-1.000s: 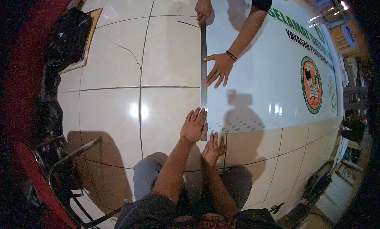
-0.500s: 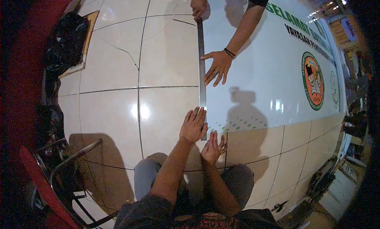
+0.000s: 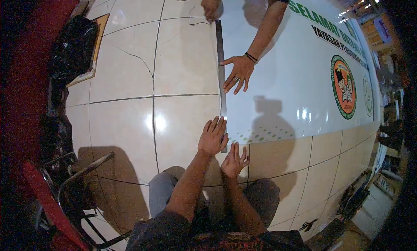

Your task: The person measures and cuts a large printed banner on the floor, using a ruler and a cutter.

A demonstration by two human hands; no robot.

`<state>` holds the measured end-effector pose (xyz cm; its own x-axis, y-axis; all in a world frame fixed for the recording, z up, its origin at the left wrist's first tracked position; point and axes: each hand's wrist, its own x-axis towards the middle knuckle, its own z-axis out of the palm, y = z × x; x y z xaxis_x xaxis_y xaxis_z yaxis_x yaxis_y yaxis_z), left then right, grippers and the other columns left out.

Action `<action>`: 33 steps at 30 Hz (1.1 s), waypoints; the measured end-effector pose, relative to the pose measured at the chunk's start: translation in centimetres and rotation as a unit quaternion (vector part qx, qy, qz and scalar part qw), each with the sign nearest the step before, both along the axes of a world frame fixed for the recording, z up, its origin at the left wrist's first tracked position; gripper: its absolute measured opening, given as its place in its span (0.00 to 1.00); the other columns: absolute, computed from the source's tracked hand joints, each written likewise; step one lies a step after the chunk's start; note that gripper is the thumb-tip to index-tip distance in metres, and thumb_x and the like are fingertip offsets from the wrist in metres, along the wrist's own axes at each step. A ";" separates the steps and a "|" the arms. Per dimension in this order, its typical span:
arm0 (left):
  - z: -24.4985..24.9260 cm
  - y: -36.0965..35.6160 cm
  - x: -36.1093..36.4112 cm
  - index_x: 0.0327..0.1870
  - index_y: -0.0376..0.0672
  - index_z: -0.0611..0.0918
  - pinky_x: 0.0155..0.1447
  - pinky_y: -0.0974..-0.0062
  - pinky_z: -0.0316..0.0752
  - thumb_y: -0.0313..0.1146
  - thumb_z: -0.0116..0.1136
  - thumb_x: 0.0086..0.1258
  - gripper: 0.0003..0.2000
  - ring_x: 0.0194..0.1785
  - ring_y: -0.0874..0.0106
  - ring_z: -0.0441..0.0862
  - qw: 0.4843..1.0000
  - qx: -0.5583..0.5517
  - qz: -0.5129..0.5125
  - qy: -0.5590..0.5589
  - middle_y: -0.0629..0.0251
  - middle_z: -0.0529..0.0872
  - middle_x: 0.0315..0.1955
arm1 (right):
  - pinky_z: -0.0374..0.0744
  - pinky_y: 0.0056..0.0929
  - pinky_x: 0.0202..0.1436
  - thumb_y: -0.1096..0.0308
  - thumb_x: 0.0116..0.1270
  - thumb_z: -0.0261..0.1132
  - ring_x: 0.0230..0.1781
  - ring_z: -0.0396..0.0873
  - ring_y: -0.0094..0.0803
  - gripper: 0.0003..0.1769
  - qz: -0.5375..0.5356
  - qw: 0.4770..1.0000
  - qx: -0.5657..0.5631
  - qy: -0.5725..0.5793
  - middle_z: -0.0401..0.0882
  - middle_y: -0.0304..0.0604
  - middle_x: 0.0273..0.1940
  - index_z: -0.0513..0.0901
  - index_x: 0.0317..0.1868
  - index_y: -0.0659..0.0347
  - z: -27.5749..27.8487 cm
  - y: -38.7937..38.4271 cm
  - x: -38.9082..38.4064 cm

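A long metal straightedge (image 3: 220,47) lies along the left edge of a white printed banner (image 3: 282,86) spread on the floor. My left hand (image 3: 212,137) presses flat on the near part of the straightedge, fingers stretched out. Beside it, my right hand (image 3: 234,161) rests open at the banner's near corner, fingers apart and holding nothing. Across from me, a co-worker's spread hand (image 3: 239,72) with a ring pushes on the middle of the straightedge. The co-worker's other hand (image 3: 210,7) is closed at its far end; what it holds is hidden.
Tiled floor (image 3: 121,125) surrounds the banner, with thin curled strips (image 3: 191,16) near the far end. A metal-legged chair (image 3: 82,173) stands at the left, below a black plastic bag (image 3: 76,47). Scissors (image 3: 308,225) lie at the lower right.
The co-worker's closed hand has shifted left and slightly away, off the straightedge's far end. A thin strip now curls near it. My hands have stayed in place.
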<state>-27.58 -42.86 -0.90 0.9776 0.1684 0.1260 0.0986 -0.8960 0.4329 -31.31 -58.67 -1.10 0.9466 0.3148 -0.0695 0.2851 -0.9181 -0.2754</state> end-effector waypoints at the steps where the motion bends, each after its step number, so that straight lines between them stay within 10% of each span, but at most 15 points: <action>1: 0.1 0.0 -0.1 0.68 0.36 0.73 0.78 0.52 0.56 0.43 0.53 0.72 0.27 0.76 0.55 0.63 1.000 0.001 -0.003 0.002 0.52 0.70 0.71 | 0.45 0.67 0.74 0.67 0.74 0.50 0.78 0.52 0.52 0.27 0.004 1.000 -0.001 -0.009 0.63 0.40 0.77 0.69 0.73 0.55 0.0 0.0 0.0; 20: 2.5 11.6 -6.5 0.72 0.35 0.67 0.80 0.51 0.51 0.47 0.51 0.72 0.33 0.77 0.55 0.62 0.982 0.130 -0.034 0.132 0.50 0.66 0.73 | 0.48 0.65 0.75 0.65 0.69 0.58 0.77 0.53 0.49 0.29 -0.017 0.999 0.003 -0.035 0.63 0.34 0.75 0.70 0.72 0.50 0.6 0.1 0.2; 33: 0.4 19.0 -22.7 0.69 0.26 0.68 0.71 0.51 0.67 0.40 0.54 0.72 0.30 0.72 0.46 0.66 0.972 0.181 0.069 0.132 0.39 0.68 0.70 | 0.51 0.64 0.74 0.65 0.66 0.62 0.76 0.56 0.49 0.31 -0.010 0.998 0.012 -0.064 0.64 0.35 0.75 0.72 0.71 0.50 0.4 -0.2 0.1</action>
